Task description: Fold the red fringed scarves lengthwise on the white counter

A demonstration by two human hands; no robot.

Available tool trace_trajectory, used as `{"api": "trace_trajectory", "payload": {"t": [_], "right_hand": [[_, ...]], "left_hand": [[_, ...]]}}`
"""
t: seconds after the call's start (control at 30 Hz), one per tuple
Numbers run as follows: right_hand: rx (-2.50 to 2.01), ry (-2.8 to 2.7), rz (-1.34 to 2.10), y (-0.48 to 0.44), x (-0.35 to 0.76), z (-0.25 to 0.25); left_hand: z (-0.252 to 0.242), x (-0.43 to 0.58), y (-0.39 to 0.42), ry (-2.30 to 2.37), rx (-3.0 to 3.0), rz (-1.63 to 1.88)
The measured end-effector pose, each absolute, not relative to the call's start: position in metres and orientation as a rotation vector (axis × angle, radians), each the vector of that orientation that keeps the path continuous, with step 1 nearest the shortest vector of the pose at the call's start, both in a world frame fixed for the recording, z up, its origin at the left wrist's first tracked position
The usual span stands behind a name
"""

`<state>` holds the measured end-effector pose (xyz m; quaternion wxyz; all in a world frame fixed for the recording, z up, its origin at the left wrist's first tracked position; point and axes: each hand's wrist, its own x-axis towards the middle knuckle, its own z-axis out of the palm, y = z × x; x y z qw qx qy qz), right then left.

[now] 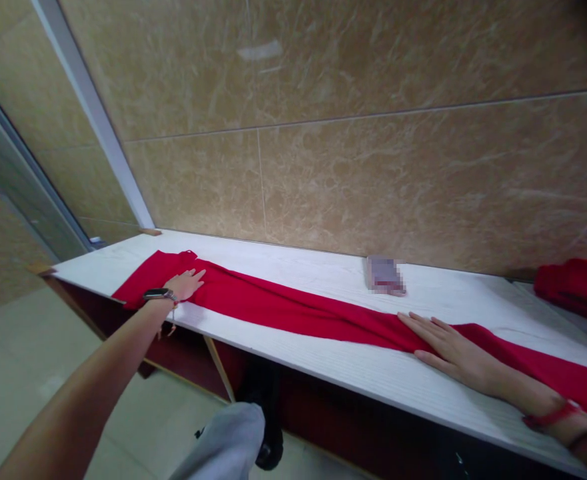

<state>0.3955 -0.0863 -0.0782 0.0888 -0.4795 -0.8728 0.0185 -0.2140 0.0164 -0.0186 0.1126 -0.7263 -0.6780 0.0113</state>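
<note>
A long strip of red cloth point(273, 307) lies lengthwise along the white tabletop, with a few creases running down its middle. Its left end is wider and reaches the table's front edge. Flat on that end rests my left hand point(186, 285), fingers stretched out. Farther along, my right hand point(438, 343) lies palm down on the cloth, fingers extended. From there the cloth runs on to the right, partly behind my right forearm, and leaves the view.
The white table point(293, 268) stands against a tan tiled wall point(323, 180). A small blurred-out item point(384, 275) lies near the wall. More red fabric point(573, 290) is bunched at the far right. Open shelves point(188, 363) sit below, beside my knee point(228, 440).
</note>
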Motion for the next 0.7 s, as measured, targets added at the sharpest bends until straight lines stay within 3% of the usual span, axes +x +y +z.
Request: {"api": "trace_trajectory", "payload": {"t": [0.23,0.4,0.7], "right_hand": [[-1.354,-2.607,-0.062,-0.096,0.389,-0.061],[-1.273,-2.596,-0.215,-0.106,0.378,-0.047],[-1.255,-2.544,-0.368,-0.103,0.364,-0.049]], "left_hand": [[-0.001,-0.090,0.013,-1.425,-2.603,0.093],[-0.016,-0.021,0.020,-1.370,-2.680,0.147],[0.012,-0.051,0.013,-1.456,-2.375,-0.327]]}}
